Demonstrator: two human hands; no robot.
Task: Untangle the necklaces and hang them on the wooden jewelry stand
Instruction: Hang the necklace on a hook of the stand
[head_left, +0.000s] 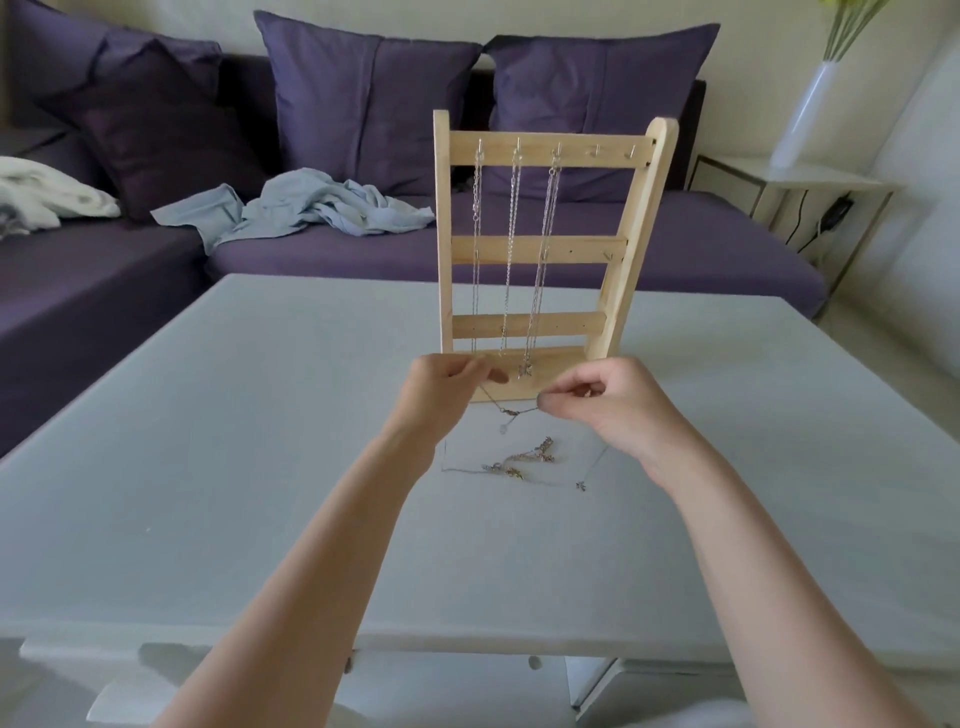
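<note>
Table (208, 467) first, pale and wide, with the wooden jewelry stand (524, 244) upright at its far middle; three chains already hang from its top hooks. Both hands are raised just before the stand's base. The left hand (447, 384) and right hand (608, 400) each pinch an end of one thin necklace (511, 410), which sags between them, running left to right. Below the grips lies the tangled pile (524, 462), seemingly trailing up towards the fingers.
</note>
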